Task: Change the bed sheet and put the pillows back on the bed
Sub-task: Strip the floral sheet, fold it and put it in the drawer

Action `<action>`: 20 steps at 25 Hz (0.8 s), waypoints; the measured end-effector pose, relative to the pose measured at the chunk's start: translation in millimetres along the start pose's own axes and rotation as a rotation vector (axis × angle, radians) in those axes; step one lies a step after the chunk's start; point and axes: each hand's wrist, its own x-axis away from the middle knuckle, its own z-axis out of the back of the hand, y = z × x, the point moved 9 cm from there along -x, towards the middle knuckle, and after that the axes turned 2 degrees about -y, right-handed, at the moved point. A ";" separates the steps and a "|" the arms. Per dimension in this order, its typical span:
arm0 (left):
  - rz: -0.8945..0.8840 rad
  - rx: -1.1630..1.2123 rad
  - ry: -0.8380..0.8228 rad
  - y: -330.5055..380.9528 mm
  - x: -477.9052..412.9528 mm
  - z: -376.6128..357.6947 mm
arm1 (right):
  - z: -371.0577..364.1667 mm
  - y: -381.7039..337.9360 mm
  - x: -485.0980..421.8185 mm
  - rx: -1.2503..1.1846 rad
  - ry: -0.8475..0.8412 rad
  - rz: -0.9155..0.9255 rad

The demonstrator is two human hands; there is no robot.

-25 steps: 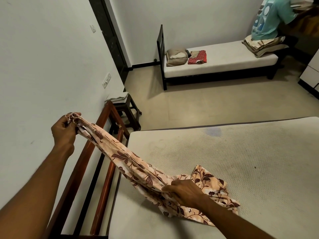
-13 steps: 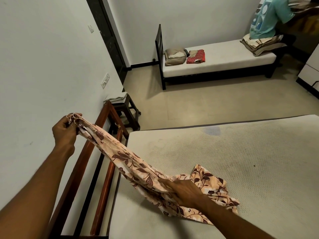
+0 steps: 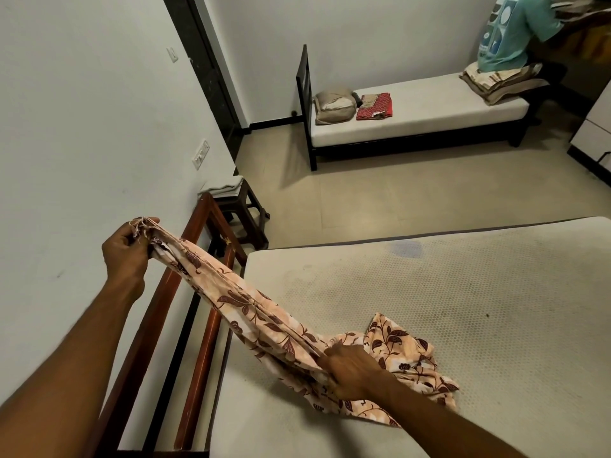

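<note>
The sheet lies partly in the air and partly on the bare mattress of the near bed. Its long axis runs diagonally: from a raised, frayed end at the upper left, above the wooden bed frame beside the wall, down to a crumpled heap on the near left part of the mattress. The left hand holds the raised end, fingers curled round the cloth. The right hand rests low on the mattress and grips the gathered folds where the stretched length meets the heap. Between the two hands the sheet is drawn into a narrow band. The loose remainder lies just to the right of the right hand, touching it, toward the open area of the mattress. The right hand is therefore the nearer one to the unspread cloth, and the left hand serves as the anchor at the frame side. Spreading probably requires the right hand to move away along the same diagonal, out over the mattress. No part of the mattress is covered yet, so the task appears to be at an early stage. A pillow lies on the far bed, well apart.
</note>
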 end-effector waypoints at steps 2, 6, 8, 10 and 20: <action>0.004 -0.003 0.007 2.3 -0.3 -0.5 | 1.7 2.6 -2.4 0.022 0.019 -0.053; -0.024 -0.011 0.008 12.7 -6.4 0.5 | 6.0 26.8 -7.2 0.154 0.106 -0.195; -0.043 0.002 0.006 18.3 -10.2 2.5 | 22.2 49.7 -7.7 0.195 0.160 -0.289; -0.061 0.001 0.012 24.3 -12.6 4.3 | 49.0 76.1 -5.2 0.211 0.254 -0.349; -0.126 0.043 0.042 81.3 -37.1 -3.9 | 275.9 175.5 15.0 -0.383 0.885 -0.434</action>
